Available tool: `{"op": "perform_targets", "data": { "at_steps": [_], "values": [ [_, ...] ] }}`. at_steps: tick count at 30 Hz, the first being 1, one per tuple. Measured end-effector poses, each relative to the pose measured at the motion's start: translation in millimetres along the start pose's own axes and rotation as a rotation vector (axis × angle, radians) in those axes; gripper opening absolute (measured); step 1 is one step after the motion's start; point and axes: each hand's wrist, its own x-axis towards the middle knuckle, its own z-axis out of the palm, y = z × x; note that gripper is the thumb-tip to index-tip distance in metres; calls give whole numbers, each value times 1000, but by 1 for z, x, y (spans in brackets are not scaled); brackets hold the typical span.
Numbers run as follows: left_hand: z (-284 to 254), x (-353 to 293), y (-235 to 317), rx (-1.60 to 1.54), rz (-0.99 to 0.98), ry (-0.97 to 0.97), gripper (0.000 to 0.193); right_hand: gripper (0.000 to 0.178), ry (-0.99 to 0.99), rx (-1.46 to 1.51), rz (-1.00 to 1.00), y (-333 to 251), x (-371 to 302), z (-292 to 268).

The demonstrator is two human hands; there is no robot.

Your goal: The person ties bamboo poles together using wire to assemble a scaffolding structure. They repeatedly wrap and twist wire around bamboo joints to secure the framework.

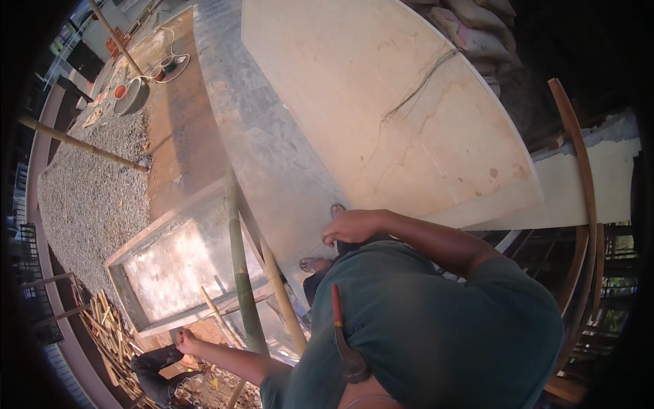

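Note:
My right hand (pixel 349 228) is closed, its fingers curled in front of my body above my sandalled feet (pixel 315 264). A faint thin line shows beside its fingertips; what it grips, if anything, I cannot make out. Off to the lower left, my left arm reaches out and the left hand (pixel 185 341) is curled closed, its contents hidden. Just past that hand are dark trousers (pixel 161 371), perhaps another person's legs. A hammer (pixel 338 320) with a red grip rests against the neckline of my green shirt (pixel 422 327), head toward my neck.
A large stained pale board (pixel 436 129) lies ahead, with thin wires (pixel 426 80) on it. Bamboo poles (pixel 238 273) stand beside a framed shallow basin (pixel 184 273). Gravel (pixel 95 184), a grey tub (pixel 132 97) and sacks (pixel 477 34) lie farther off; bamboo offcuts (pixel 109 327) lie left.

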Motion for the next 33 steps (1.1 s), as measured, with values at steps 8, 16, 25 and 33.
{"op": "perform_targets", "data": {
  "at_steps": [8,16,25,33],
  "values": [
    [132,-121,-159,61,-47,-346,41,39,539,-71,371,104,-59,22],
    [138,-359,-275,472,-192,-632,39,25,1921,38,552,178,-163,-200],
    [182,-456,-262,579,215,-770,39,30,1719,-464,707,241,-272,-438],
    [156,-447,-223,822,531,-556,29,41,1112,16,685,266,-267,-487]
  ]
}}
